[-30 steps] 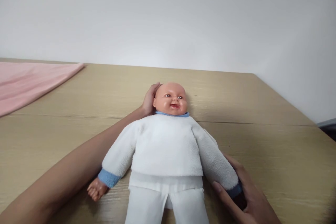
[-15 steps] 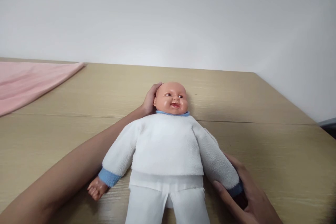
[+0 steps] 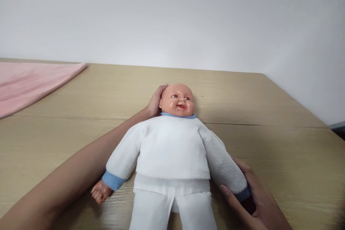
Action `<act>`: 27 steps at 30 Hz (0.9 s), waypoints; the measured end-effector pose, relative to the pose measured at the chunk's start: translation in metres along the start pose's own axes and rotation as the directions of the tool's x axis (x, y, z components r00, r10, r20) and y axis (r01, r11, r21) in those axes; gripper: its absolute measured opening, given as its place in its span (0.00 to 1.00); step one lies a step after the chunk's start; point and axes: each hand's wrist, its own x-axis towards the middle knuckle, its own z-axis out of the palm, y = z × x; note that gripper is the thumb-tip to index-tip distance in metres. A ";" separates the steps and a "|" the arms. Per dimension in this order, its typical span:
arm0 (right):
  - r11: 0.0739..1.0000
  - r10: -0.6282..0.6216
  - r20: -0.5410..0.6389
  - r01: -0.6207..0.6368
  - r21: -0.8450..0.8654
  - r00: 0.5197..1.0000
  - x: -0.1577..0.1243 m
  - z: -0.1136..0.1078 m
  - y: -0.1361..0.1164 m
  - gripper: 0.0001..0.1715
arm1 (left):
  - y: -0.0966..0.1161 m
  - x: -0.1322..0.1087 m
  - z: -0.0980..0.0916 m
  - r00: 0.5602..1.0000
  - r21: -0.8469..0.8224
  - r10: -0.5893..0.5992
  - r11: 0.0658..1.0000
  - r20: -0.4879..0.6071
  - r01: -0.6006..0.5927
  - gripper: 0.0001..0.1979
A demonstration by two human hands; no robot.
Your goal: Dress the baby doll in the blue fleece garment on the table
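- Almost no change: bald, plastic-headed doll in white fleece sits marginally shifted in view, face-up on pale wood-grain worktop.
- Left hand stays cupped at its head; fingers mostly hidden, can't tell how closed.
- Right hand: grip half-curled around blue-cuffed sleeve.
- Hold looks steady.

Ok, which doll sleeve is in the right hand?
The sleeve on the picture's right, between thumb and fingers; the other sleeve has no fingers on it.

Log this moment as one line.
left hand: against head of baby doll | right hand: around one blue cuff | pink cloth: on wooden table, far left
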 end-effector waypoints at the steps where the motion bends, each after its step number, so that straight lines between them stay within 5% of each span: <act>1: 1.000 0.005 -0.003 -0.005 0.004 1.000 0.000 0.000 -0.001 0.37 | 0.000 0.000 0.000 1.000 0.003 0.006 1.000 -0.003 -0.006 0.22; 27: 0.995 -0.098 -0.064 0.096 -0.032 0.993 0.002 0.000 -0.002 0.35 | 0.002 -0.001 0.005 0.996 0.040 0.068 0.997 -0.063 -0.066 0.19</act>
